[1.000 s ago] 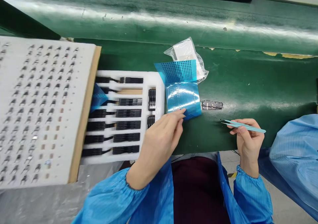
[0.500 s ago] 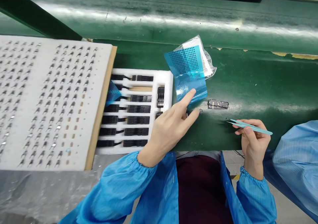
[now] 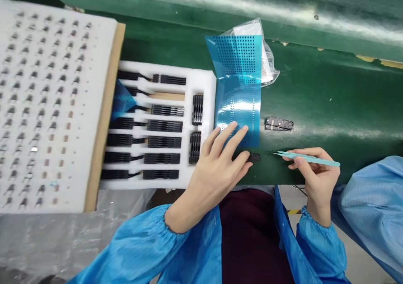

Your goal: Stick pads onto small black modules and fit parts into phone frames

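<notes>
My left hand (image 3: pixel 222 158) lies with fingers spread flat on the near end of a blue film sheet (image 3: pixel 239 89) dotted with tiny parts; the thumb rests by a small black part (image 3: pixel 254 157) on the green bench. My right hand (image 3: pixel 313 173) is closed on pale teal tweezers (image 3: pixel 307 158), whose tips point left toward that black part. A small black-and-metal component (image 3: pixel 278 124) lies on the bench just right of the film.
A white foam tray (image 3: pixel 204 82) holds rows of black flex parts beside the film. A large white foam board (image 3: pixel 47 108) studded with several small parts sits at left. A clear plastic bag (image 3: pixel 267 57) lies behind the film. Another blue sleeve (image 3: pixel 374 212) is at right.
My left hand has gone from pointing with one finger at the film to lying flat on it; the film now lies flatter. The tweezers shifted slightly left.
</notes>
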Tool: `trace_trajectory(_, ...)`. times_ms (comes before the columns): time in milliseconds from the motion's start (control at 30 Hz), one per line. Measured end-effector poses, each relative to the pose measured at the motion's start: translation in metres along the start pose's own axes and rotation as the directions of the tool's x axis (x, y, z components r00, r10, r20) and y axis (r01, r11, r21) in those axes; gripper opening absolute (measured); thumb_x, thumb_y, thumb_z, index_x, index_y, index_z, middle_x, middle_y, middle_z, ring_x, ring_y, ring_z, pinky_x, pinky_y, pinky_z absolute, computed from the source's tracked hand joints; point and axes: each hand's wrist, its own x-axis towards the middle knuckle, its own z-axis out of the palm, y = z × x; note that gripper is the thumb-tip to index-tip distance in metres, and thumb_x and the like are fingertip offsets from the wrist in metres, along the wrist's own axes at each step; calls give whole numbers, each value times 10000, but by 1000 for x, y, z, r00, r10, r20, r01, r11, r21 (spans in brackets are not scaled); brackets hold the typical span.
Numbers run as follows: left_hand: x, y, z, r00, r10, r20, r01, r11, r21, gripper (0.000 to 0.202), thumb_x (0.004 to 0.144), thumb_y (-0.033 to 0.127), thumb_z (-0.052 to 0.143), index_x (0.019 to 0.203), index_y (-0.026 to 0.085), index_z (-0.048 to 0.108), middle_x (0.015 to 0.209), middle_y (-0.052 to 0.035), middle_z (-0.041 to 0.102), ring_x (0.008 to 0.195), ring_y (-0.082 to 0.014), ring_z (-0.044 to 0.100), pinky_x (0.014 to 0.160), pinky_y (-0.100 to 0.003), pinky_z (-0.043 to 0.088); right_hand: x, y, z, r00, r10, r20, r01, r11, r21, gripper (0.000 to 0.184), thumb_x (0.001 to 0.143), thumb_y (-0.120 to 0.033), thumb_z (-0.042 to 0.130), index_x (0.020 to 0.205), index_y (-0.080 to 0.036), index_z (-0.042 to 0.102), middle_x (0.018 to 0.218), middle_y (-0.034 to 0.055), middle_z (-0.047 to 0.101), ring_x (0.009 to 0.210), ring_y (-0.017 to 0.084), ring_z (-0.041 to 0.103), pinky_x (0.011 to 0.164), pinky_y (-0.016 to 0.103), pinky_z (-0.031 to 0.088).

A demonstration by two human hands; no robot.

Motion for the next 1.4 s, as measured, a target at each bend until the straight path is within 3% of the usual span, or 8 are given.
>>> trace_trajectory(167, -6, 7, -5, 1000, -19, -21, 18, 997, -72, 117, 1031, 253, 758, 1013, 138, 750, 1485, -224, 708, 1424, -422, 650, 1162, -607, 578, -9, -10, 13, 993, 67, 94, -55, 990, -130, 66, 946, -246, 889, 996, -248, 847, 956, 31, 860, 814, 210, 851, 656, 249, 700)
trace_trajectory(333, -16, 10, -8, 999, -4, -50, -2, 994, -109, 154, 983, 137, 796, 1132, 106, 770, 1115, -131, 825, 979, -284, 722, 836, -438, 596, -10, -11, 17, 993, 64, 103, -41, 977, -211, 57, 942, -226, 885, 977, -254, 849, 957, 16, 854, 803, 184, 834, 677, 244, 684)
trace_trajectory(533, -18, 14, -6, 1000, 9, 23, -7, 994, -110, 125, 1001, 80, 737, 1118, 89, 781, 1024, -116, 807, 835, -238, 679, 679, -389, 504, -10, -14, 18, 993, 47, 105, -19, 966, -256, 63, 940, -210, 884, 974, -245, 843, 942, 18, 853, 821, 206, 839, 724, 299, 702)
trace_trajectory(667, -17, 14, -9, 996, -94, 6, 93, 965, -247, 121, 1023, 115, 727, 1141, 119, 752, 1056, -103, 818, 871, -241, 694, 700, -401, 534, -11, -13, 17, 995, 40, 94, -21, 981, -191, 78, 934, -223, 896, 974, -236, 830, 927, 28, 850, 798, 220, 836, 719, 333, 715)
trace_trajectory(833, -10, 15, -18, 956, -293, 33, 264, 801, -537, 130, 1045, 116, 712, 1154, 186, 724, 1053, -61, 807, 910, -204, 677, 791, -379, 587, -13, -10, 15, 992, -41, 119, 42, 999, -10, 101, 930, -250, 896, 973, -247, 804, 869, 18, 830, 744, 225, 821, 632, 346, 707)
trace_trajectory(933, -6, 15, -21, 951, -304, 49, 274, 761, -588, 124, 1036, 135, 740, 1139, 203, 728, 1038, -45, 803, 900, -195, 672, 777, -368, 579, -13, -8, 16, 986, -77, 146, 70, 996, 55, 102, 938, -225, 885, 1002, -248, 809, 877, 17, 833, 755, 214, 822, 633, 331, 703)
trace_trajectory(1067, -5, 14, -18, 959, -283, 2, 232, 780, -581, 150, 1004, 114, 777, 1105, 212, 726, 1015, -22, 808, 880, -187, 684, 777, -367, 572, -13, -6, 17, 980, -98, 176, 80, 991, 108, 127, 945, -185, 873, 1040, -244, 813, 906, 17, 842, 778, 201, 827, 648, 312, 705)
trace_trajectory(1400, -6, 13, -15, 961, -275, -37, 210, 808, -551, 148, 1000, 106, 777, 1051, 233, 719, 982, -5, 815, 861, -189, 679, 786, -373, 584, -16, -5, 15, 985, -56, 162, 48, 998, 51, 123, 923, -281, 904, 980, -253, 799, 867, 23, 828, 745, 232, 826, 610, 341, 704)
